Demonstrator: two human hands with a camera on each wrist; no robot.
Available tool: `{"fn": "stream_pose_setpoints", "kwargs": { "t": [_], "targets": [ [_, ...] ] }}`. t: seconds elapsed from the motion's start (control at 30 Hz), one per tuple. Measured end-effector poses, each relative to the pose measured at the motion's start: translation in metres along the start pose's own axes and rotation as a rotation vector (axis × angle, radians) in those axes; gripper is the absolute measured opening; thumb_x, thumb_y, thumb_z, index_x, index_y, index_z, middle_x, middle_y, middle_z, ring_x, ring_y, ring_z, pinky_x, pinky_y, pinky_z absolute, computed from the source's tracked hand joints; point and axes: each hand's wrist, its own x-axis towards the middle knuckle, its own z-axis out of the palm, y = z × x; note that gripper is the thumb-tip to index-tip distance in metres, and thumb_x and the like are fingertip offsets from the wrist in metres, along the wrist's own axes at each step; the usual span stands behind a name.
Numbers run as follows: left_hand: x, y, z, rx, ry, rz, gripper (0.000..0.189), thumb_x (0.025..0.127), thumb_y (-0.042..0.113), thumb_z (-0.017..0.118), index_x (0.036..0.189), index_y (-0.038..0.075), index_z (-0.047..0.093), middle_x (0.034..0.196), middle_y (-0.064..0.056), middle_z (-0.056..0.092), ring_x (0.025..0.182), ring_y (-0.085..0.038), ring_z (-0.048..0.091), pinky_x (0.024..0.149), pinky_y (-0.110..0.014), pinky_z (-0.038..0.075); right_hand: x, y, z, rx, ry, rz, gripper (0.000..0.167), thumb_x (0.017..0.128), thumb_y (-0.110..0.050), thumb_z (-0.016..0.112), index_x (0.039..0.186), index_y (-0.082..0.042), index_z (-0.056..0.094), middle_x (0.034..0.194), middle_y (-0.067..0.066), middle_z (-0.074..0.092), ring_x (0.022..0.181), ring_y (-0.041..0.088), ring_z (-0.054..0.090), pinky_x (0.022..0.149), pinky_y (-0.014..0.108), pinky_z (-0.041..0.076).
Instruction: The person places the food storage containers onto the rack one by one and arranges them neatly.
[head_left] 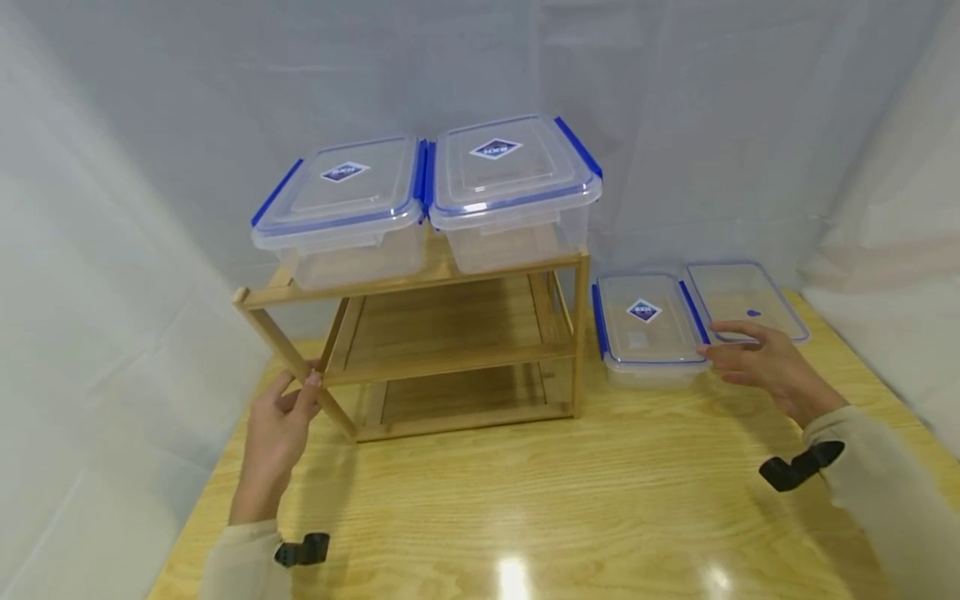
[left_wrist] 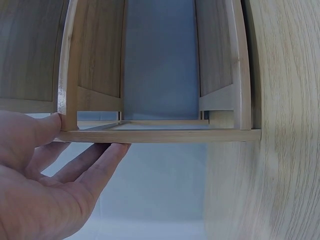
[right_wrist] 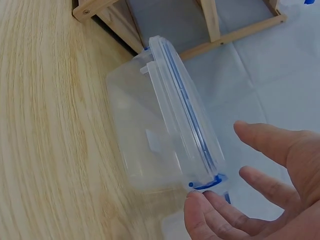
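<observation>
A wooden shelf rack (head_left: pixel 450 364) stands on the table, and my left hand (head_left: pixel 279 425) grips its left front post. In the left wrist view, the thumb is on one side of the frame (left_wrist: pixel 165 135) and the fingers (left_wrist: pixel 107 162) are on the other. My right hand (head_left: pixel 765 371) is at the right edge of a lidded clear plastic container (head_left: pixel 651 333), with its fingers spread and slightly bent. In the right wrist view, fingertips are close to the container's blue-trimmed corner (right_wrist: pixel 207 182); whether they touch it I cannot tell.
Two lidded plastic containers, one on the left (head_left: pixel 352 196) and one on the right (head_left: pixel 517 175), sit side by side on the rack's top. A blue-rimmed clear lid or shallow container (head_left: pixel 750 292) lies behind my right hand. Pale cloth (head_left: pixel 712 125) hangs behind the table (head_left: pixel 480 500).
</observation>
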Motion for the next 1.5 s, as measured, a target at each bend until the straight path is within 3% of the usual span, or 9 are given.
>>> {"fn": "stream_pose_setpoints", "kwargs": {
  "t": [0.2, 0.37, 0.6, 0.73, 0.9, 1.1, 1.2, 1.3, 1.5],
  "targets": [
    [0.002, 0.000, -0.001, -0.007, 0.005, -0.010, 0.053, 0.109, 0.039, 0.045, 0.153, 0.010, 0.045, 0.148, -0.024, 0.047, 0.132, -0.042, 0.051, 0.102, -0.034, 0.050, 0.002, 0.002, 0.006, 0.031, 0.012, 0.004, 0.080, 0.100, -0.027, 0.069, 0.158, 0.004, 0.023, 0.101, -0.020, 0.066, 0.096, -0.002, 0.064, 0.092, 0.032, 0.059],
    [0.003, -0.001, -0.001, -0.024, 0.009, -0.003, 0.051, 0.109, 0.036, 0.045, 0.152, 0.009, 0.046, 0.147, -0.026, 0.047, 0.131, -0.043, 0.052, 0.101, -0.034, 0.050, 0.003, 0.003, 0.011, 0.033, 0.021, 0.016, 0.081, 0.099, -0.029, 0.069, 0.158, 0.002, 0.023, 0.105, -0.016, 0.063, 0.095, -0.003, 0.063, 0.095, 0.035, 0.058],
    [0.002, 0.000, 0.001, -0.018, 0.017, -0.012, 0.053, 0.108, 0.038, 0.045, 0.152, 0.009, 0.046, 0.146, -0.025, 0.049, 0.130, -0.042, 0.053, 0.099, -0.027, 0.051, 0.007, 0.005, 0.016, 0.028, 0.024, 0.040, 0.082, 0.099, -0.033, 0.070, 0.159, 0.000, 0.024, 0.120, -0.003, 0.059, 0.096, -0.001, 0.063, 0.096, 0.036, 0.057],
    [0.002, -0.001, 0.001, -0.030, 0.020, -0.014, 0.052, 0.108, 0.038, 0.046, 0.151, 0.009, 0.047, 0.147, -0.025, 0.048, 0.130, -0.042, 0.053, 0.101, -0.033, 0.051, 0.009, 0.005, 0.020, 0.013, 0.009, 0.043, 0.083, 0.099, -0.036, 0.069, 0.160, -0.002, 0.023, 0.130, 0.007, 0.057, 0.098, 0.001, 0.062, 0.096, 0.036, 0.058],
    [0.003, -0.002, 0.001, -0.028, 0.021, -0.015, 0.050, 0.109, 0.037, 0.046, 0.151, 0.010, 0.047, 0.146, -0.025, 0.048, 0.130, -0.042, 0.053, 0.097, -0.024, 0.053, 0.012, 0.005, 0.025, 0.013, -0.002, 0.044, 0.085, 0.099, -0.036, 0.069, 0.161, -0.003, 0.020, 0.129, 0.009, 0.058, 0.098, 0.002, 0.062, 0.096, 0.035, 0.058],
    [0.003, -0.001, 0.000, -0.004, 0.030, -0.017, 0.051, 0.108, 0.040, 0.045, 0.151, 0.011, 0.048, 0.144, -0.024, 0.051, 0.129, -0.041, 0.054, 0.092, -0.016, 0.053, 0.018, 0.008, 0.030, 0.026, 0.000, 0.042, 0.085, 0.100, -0.034, 0.068, 0.162, -0.005, 0.017, 0.144, 0.028, 0.043, 0.100, 0.002, 0.059, 0.098, 0.038, 0.056],
    [0.002, -0.001, 0.001, 0.008, 0.029, -0.007, 0.052, 0.108, 0.041, 0.045, 0.150, 0.010, 0.049, 0.143, -0.023, 0.051, 0.129, -0.040, 0.054, 0.093, -0.018, 0.054, 0.019, 0.009, 0.032, 0.034, -0.004, 0.040, 0.084, 0.100, -0.031, 0.068, 0.162, -0.005, 0.016, 0.148, 0.031, 0.037, 0.099, 0.001, 0.059, 0.097, 0.035, 0.057],
    [0.001, -0.002, 0.002, 0.009, 0.026, 0.001, 0.053, 0.108, 0.042, 0.046, 0.149, 0.009, 0.050, 0.142, -0.024, 0.052, 0.128, -0.040, 0.055, 0.095, -0.022, 0.054, 0.020, 0.010, 0.033, 0.045, 0.003, 0.030, 0.082, 0.100, -0.029, 0.068, 0.162, -0.005, 0.019, 0.141, 0.027, 0.045, 0.097, 0.001, 0.060, 0.093, 0.030, 0.058],
    [0.001, 0.000, 0.002, 0.004, 0.022, -0.006, 0.053, 0.108, 0.041, 0.045, 0.150, 0.010, 0.049, 0.141, -0.024, 0.052, 0.130, -0.039, 0.054, 0.099, -0.029, 0.053, 0.020, 0.010, 0.033, 0.081, 0.009, -0.012, 0.076, 0.100, -0.023, 0.068, 0.159, -0.001, 0.026, 0.107, -0.007, 0.066, 0.095, 0.002, 0.063, 0.085, 0.022, 0.059]
  ]
}}
